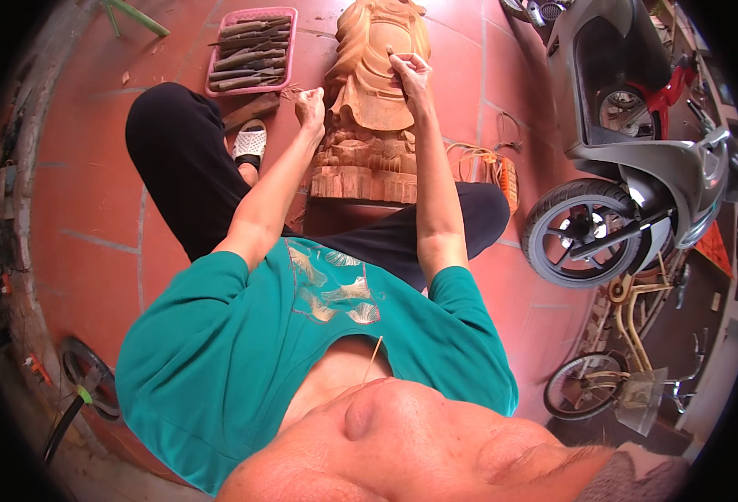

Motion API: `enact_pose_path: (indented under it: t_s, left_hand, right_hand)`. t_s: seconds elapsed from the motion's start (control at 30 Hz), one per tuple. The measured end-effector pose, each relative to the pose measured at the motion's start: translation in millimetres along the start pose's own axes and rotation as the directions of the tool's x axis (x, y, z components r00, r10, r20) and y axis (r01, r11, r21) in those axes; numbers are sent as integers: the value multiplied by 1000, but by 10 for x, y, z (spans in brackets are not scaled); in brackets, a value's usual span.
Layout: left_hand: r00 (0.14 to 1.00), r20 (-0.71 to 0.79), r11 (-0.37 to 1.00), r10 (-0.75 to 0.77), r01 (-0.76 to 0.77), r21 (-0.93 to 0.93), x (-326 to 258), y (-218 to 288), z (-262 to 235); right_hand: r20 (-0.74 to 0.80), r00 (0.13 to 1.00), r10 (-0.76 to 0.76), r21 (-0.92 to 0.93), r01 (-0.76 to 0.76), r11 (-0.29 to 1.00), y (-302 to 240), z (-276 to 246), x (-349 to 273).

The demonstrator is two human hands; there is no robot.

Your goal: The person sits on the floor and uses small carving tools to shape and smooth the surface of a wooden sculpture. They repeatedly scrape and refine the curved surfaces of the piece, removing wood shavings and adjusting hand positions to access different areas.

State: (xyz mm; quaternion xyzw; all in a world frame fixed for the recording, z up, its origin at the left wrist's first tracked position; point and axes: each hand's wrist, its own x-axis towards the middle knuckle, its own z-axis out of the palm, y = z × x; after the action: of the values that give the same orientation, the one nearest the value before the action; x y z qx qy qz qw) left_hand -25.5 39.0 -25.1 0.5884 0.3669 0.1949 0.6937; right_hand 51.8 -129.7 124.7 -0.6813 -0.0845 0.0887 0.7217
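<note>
carving (pixel 369 100) braced by fisted left hand (pixel 310 107) at 9 o'clock | chisel (pixel 390 52) pinched by right hand (pixel 411 74) | shallow, controlled cuts advised

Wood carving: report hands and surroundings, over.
Left hand fisted against wood carving edge. Right hand grips small chisel on its surface. Pink tool tray left, scooter right; nothing obstructing.

Both arms outstretched, left hand (pixel 310 107) fisted (right hand (pixel 409 74) pinching).
</note>
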Motion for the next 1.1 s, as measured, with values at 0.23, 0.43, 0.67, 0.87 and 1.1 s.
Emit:
enact_pose_path:
  t_s: [0.23, 0.43, 0.67, 0.87, 1.1]
  left_hand:
    - [954, 34, 882, 299, -290, 371, -327, -234, 327]
    - [994, -9, 948, 106, -99, 302, -358, -271, 362]
    - [997, -27, 947, 66, -54, 316, -374, -143, 331]
    - [997, 22, 947, 75, -79, 312, -452, -154, 371]
    - [999, -15, 953, 43, -37, 301, -340, -235, 337]
  right_hand:
    - [82, 987, -137, -883, 136, 449, 64, 17, -126]
    - [336, 931, -142, -918, 357, 171, 304, 109, -155]
    - [484, 871, -80, -874, 477, -90, 564, 339, 175]
    - [434, 899, -59, -886, 415, -206, 611, 442, 339]
    - [351, 935, -51, -936, 352, 15, 389, 367, -155]
